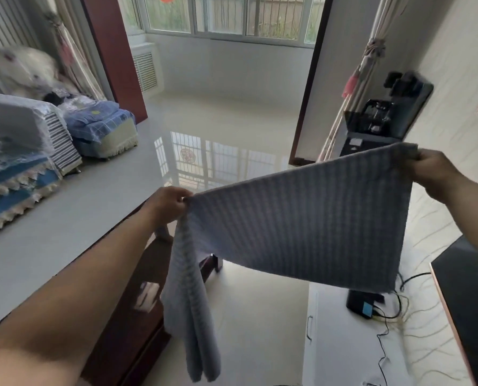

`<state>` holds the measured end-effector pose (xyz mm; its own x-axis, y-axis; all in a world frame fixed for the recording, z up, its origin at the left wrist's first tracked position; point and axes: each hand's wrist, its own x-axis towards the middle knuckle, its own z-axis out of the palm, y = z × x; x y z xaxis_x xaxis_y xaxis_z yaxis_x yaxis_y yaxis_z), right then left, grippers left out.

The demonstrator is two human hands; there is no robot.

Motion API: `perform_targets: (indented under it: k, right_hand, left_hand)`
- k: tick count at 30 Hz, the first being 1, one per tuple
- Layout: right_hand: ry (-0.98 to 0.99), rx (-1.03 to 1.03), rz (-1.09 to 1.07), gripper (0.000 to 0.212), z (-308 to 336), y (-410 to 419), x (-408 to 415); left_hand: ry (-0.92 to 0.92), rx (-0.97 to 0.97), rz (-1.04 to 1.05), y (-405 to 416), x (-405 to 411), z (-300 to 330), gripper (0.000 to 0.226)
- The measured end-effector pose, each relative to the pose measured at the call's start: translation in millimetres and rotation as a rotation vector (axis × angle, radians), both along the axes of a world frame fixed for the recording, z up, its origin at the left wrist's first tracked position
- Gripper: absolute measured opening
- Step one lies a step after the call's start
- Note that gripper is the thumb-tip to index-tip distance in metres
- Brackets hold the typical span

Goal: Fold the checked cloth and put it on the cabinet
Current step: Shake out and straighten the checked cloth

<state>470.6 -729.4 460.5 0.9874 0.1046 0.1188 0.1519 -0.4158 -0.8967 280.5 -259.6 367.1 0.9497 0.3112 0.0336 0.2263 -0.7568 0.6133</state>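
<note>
Hanging in mid-air across the centre and right of the frame was the checked cloth [301, 229], grey-blue with a fine grid, stretched taut along its upper edge between two raised hands and held clear of every surface. The left hand [168, 203], at centre frame, had its fingers curled and pinched the cloth's upper left corner; below that corner a bunched length of cloth hung straight down toward the lower centre of the frame. The right hand [434, 174], at the right edge and higher up, gripped the upper right corner with curled fingers, the fabric gathered in the grasp. Below the cloth, at lower right, stood a white cabinet [340, 346] with a dark handle on its front; on its top sat a small black box [364, 303] with a blue label, with thin dark cables [385, 341] trailing over the top beside it. A dark flat screen [471, 302] with a coppery edge occupied the far lower right. At left lay a grey bed surface [51, 207] with a dark red-brown wooden frame [137, 307], and stacked bedding [18, 162] in blue and white filled the upper left. A glossy pale floor [226, 129] ran back to a barred window [226, 15] at upper centre.
</note>
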Motion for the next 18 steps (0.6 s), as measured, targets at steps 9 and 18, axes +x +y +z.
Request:
perform_targets:
  k: [9, 18]
  right_hand:
    - [0.34, -0.572, 0.121, 0.01, -114.0, -28.2, -40.7]
    - [-0.194, -0.44, 0.451, 0.064, -76.9, 160.8, -121.1]
  left_hand:
    - [-0.021, -0.142, 0.042, -27.3, 17.1, 80.4, 0.032]
    - [0.118, -0.053, -0.061, -102.8, 16.8, 90.9, 0.037]
